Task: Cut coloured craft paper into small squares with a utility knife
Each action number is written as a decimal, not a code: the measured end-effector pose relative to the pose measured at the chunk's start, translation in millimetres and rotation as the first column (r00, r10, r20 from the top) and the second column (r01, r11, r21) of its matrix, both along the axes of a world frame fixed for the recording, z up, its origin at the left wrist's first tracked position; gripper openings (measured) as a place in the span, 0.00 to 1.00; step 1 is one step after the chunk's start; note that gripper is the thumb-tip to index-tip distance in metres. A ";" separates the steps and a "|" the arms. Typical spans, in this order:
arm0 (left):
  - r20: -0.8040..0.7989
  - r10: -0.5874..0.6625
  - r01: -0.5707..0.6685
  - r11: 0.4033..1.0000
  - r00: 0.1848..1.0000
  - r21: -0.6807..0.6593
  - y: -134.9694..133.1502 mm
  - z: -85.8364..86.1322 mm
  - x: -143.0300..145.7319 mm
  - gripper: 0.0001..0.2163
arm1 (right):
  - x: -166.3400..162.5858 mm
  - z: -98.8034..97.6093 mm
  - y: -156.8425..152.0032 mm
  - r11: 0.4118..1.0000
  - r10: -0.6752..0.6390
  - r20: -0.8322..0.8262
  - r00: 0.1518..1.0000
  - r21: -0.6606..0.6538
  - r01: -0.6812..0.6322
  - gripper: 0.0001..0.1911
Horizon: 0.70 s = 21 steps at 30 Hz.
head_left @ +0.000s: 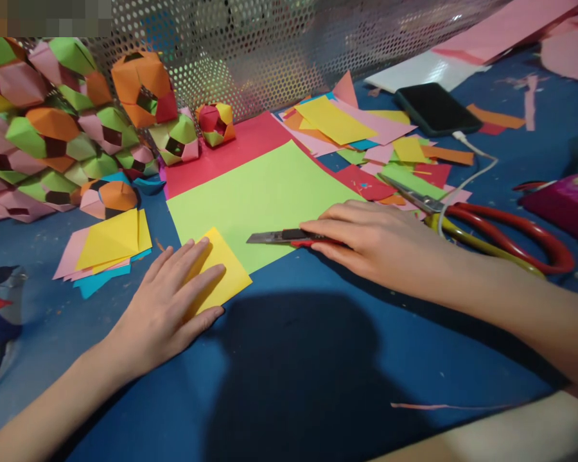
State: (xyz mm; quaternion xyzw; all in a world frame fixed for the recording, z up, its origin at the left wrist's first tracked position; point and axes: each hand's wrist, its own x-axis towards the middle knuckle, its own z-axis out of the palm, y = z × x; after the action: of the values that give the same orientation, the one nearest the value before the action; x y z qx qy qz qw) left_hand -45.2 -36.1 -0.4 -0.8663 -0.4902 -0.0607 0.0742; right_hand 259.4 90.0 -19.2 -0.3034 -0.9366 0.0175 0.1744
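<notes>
While gripping cutter (291, 237) in right hand (361, 234), with blade (264, 238) bared toward left hand (166, 308), mind a sideways slip: could nick the spread fingers (200, 284). Pressing yellow square (225, 263) with open left hand, over near left corner of green sheet (270, 199); if pressed unevenly, might skid. Can't tell blade contact from this angle; if touching, could score the sheet by its near edge. Watch cable (460, 136) running over scissors (467, 211), past the sheet's right corner: might snag on right forearm (476, 285) and drag phone (436, 108).
</notes>
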 end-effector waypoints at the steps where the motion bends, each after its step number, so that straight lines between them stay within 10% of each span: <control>1: 0.003 -0.011 0.011 0.999 1.000 0.037 -4.1 0.4 5.5 0.18 | -0.4 -1.2 1.5 0.999 -0.027 0.007 1.000 0.018 0.027 0.17; 14: 0.092 -0.044 0.036 0.996 0.995 0.081 -53.8 -7.2 60.5 0.18 | -59.2 -11.1 -61.6 0.857 0.514 -0.253 0.819 0.108 -0.505 0.16; 21: 0.044 -0.037 0.031 0.991 0.998 0.130 -54.7 -12.9 60.8 0.18 | -62.7 -19.8 -64.5 0.851 0.520 -0.221 0.825 0.048 -0.523 0.18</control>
State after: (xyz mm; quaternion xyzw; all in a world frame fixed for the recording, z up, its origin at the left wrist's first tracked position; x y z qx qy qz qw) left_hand 15.5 -90.8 -13.4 -0.8663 -0.4720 -0.1136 0.1177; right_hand 196.6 25.5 -39.0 -0.0333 -0.9577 0.1055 0.2658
